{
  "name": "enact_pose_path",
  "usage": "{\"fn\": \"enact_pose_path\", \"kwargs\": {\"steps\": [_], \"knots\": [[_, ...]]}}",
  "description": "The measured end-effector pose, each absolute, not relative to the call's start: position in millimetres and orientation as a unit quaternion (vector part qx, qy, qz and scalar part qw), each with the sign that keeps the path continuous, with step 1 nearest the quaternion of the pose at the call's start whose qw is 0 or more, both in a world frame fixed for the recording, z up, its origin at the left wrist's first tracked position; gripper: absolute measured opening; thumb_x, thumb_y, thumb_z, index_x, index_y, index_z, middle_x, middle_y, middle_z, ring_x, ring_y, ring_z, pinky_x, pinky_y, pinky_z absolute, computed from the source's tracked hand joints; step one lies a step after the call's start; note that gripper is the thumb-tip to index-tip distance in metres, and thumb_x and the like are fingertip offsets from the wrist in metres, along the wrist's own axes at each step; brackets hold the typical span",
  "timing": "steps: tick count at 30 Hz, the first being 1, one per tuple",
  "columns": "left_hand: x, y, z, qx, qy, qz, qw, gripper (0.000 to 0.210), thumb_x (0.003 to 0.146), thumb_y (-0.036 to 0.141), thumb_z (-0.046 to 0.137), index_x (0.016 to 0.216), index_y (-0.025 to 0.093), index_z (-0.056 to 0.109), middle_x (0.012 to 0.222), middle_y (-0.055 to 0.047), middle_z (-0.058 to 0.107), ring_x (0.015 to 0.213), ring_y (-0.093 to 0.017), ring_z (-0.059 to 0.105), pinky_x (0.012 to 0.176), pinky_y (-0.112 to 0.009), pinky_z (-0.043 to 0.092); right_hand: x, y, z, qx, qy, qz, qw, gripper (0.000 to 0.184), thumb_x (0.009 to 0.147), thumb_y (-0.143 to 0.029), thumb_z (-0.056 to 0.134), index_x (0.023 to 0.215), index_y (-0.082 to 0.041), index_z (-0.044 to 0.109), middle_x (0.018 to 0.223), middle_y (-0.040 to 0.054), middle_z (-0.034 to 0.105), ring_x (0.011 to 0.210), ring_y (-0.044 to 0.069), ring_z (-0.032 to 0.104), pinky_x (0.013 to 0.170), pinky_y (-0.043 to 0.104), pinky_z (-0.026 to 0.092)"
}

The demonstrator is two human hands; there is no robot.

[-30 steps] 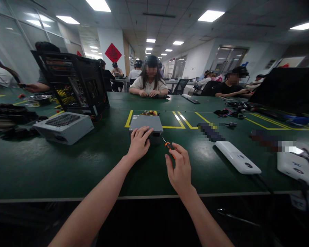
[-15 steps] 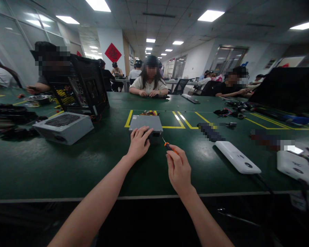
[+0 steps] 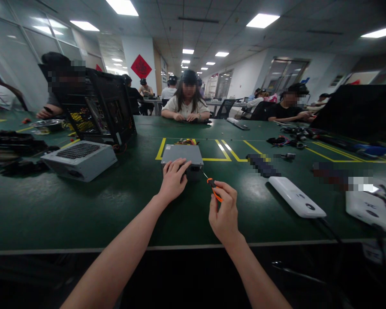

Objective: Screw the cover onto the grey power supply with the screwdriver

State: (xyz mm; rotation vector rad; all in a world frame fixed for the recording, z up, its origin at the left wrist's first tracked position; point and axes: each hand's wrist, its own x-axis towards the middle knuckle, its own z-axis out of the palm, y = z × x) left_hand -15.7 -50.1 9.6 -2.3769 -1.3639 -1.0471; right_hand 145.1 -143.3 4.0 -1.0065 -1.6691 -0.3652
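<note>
A grey computer power supply (image 3: pixel 183 153) lies on the green tabletop in front of me, its bundle of coloured wires (image 3: pixel 185 142) behind it. Over its top edge and near face spreads my left hand (image 3: pixel 173 178), fingers bent across the casing and thumb at the front, holding it in place. My right hand (image 3: pixel 224 208) pinches the handle of an orange and black screwdriver (image 3: pixel 211 182) between thumb and fingers. The screwdriver's thin shaft points up and left, its tip at the lower right corner of the power supply's near face. Whether the tip sits in a screw is too small to tell.
Left, a second power supply (image 3: pixel 83 165) stands by an open black computer case (image 3: pixel 111 107) and a metal bowl (image 3: pixel 48 124). Right are a white power bank (image 3: pixel 297 197), another white device (image 3: pixel 368 210) and tangled cables (image 3: pixel 289 137). A person (image 3: pixel 186 105) sits opposite.
My right fingers have shifted back along the screwdriver's handle, which now shows more orange. The tip stays at the same corner. My left hand and the power supply have not moved.
</note>
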Motion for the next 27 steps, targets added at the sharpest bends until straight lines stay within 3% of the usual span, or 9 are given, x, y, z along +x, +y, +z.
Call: {"fn": "enact_pose_path", "kwargs": {"steps": [7,13,18,27], "knots": [[-15.5,-49.2,9.3,-0.806,-0.46,-0.358,0.104,0.049,0.079,0.014,0.043,0.126,0.028,0.042,0.128,-0.003,0.046,0.123,-0.018,0.036,0.106,-0.039,0.019,147.0,-144.0,3.2,-0.435,-0.716,-0.179,0.516,0.027,0.081,-0.009,0.047,0.105,-0.02,0.044,0.105,0.0106,0.05,0.099,0.022,0.05,0.081,0.043,0.048],[-15.6,-48.1,7.8,-0.804,-0.459,-0.362,0.105,0.05,0.079,0.014,0.044,0.126,0.028,0.042,0.128,-0.002,0.046,0.122,-0.018,0.037,0.106,-0.038,0.018,144.5,-143.6,6.0,-0.415,-0.707,-0.156,0.551,0.033,0.081,-0.005,0.043,0.111,-0.019,0.039,0.113,0.0132,0.043,0.109,0.022,0.046,0.084,0.044,0.048],[-15.6,-47.9,7.6,-0.804,-0.461,-0.359,0.108,0.05,0.079,0.013,0.043,0.126,0.028,0.042,0.129,-0.002,0.045,0.122,-0.019,0.036,0.106,-0.04,0.019,146.0,-143.9,5.7,-0.422,-0.716,-0.194,0.52,0.028,0.079,-0.007,0.05,0.104,-0.019,0.044,0.104,0.0104,0.05,0.099,0.022,0.049,0.081,0.043,0.048],[-16.0,-48.1,8.2,-0.805,-0.462,-0.355,0.108,0.049,0.079,0.014,0.043,0.126,0.028,0.041,0.129,-0.002,0.045,0.123,-0.019,0.036,0.106,-0.039,0.019,145.5,-144.3,5.8,-0.429,-0.707,-0.173,0.535,0.028,0.082,-0.008,0.044,0.107,-0.019,0.042,0.115,0.0128,0.044,0.109,0.022,0.046,0.085,0.044,0.047]]}}
